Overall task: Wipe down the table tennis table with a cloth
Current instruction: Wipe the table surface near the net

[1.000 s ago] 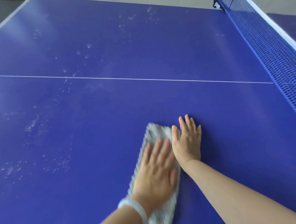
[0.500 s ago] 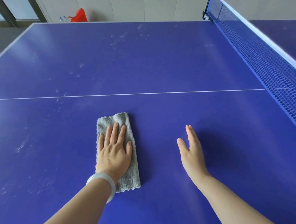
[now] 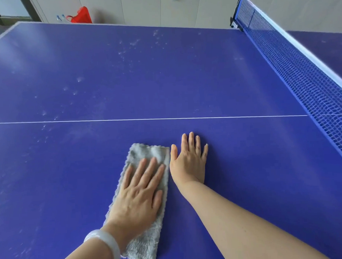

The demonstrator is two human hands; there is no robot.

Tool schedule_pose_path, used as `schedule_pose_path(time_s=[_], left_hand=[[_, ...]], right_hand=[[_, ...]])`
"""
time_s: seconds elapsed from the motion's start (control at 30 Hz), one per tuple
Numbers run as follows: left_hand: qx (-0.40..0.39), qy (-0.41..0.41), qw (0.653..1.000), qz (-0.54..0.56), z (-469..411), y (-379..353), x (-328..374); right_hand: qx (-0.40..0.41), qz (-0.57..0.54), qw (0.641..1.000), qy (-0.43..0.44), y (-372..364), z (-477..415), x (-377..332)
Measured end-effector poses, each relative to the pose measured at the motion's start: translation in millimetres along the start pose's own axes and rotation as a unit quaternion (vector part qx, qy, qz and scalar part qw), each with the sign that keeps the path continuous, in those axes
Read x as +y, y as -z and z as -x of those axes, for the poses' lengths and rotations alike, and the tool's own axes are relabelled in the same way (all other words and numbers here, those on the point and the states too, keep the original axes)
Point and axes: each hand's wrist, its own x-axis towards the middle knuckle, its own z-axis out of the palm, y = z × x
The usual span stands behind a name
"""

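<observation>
Cloth (image 3: 147,154): grey, plush, a long strip lying flat on the counter (image 3: 164,81), on my near side of the white line (image 3: 224,117). Judged light, soft and limp; pinched, it would likely bunch, so it is best driven by a flat palm over its middle. Left hand (image 3: 138,196): palm down, fingers straight and spread, pressing the cloth. Right hand (image 3: 188,163): flat on bare counter just beside the cloth's right edge, fingers straight, holding nothing. Pale specks (image 3: 79,79) show beyond the line.
</observation>
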Motion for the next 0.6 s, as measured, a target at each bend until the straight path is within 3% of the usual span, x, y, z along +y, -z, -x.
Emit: schedule_pose_path(time_s=[0.07, 0.17, 0.33, 0.43, 0.5, 0.6], left_hand=[[-0.022, -0.054, 0.998, -0.001, -29, -1, 4], [-0.031, -0.042, 0.999, -0.011, -72, 3, -18], [-0.009, 0.122, 0.993, 0.001, -76, 19, -102], [-0.012, 0.181, 0.983, 0.022, -52, 21, -105], [-0.017, 0.174, 0.984, 0.021, -38, 20, -83], [-0.013, 0.086, 0.996, 0.023, -33, 18, -45]], right_hand=[[0.0, -0.002, 1.0, -0.002, 1, 0, 0], [0.019, 0.009, 1.0, -0.005, 2, 2, -1], [0.019, 0.014, 1.0, -0.008, 1, 3, -2], [0.018, 0.014, 1.0, -0.006, 0, 3, -2], [0.022, 0.013, 1.0, -0.005, 0, 3, -2], [0.028, 0.011, 1.0, -0.005, -2, 3, -3]])
